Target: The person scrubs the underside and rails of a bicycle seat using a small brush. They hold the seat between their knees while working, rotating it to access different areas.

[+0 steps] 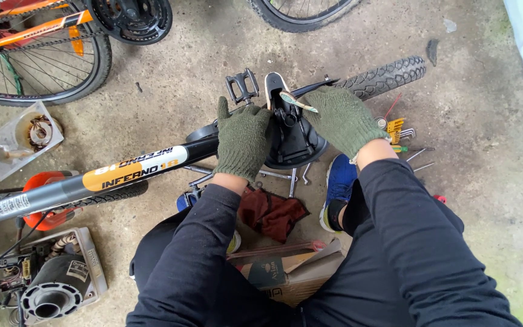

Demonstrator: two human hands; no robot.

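An upside-down bicycle lies across the concrete floor, its black frame tube (92, 181) running from the left to a black saddle (292, 133) at the centre, underside up. My left hand (241, 138), in a dark green knit glove, grips the saddle's left side. My right hand (343, 120), gloved the same, holds its right side near the nose. A black pedal (242, 86) sticks up just behind the left hand. The bicycle's knobby tyre (385, 75) shows beyond the right hand.
An orange bicycle's wheel (43, 66) and chainring (131, 18) stand at the upper left. Hex keys and screwdrivers (404, 136) lie at right. A dark red rag (270, 212), a cardboard box (292, 272), a plastic tray (22, 139) and a motor part (55, 284) lie nearby.
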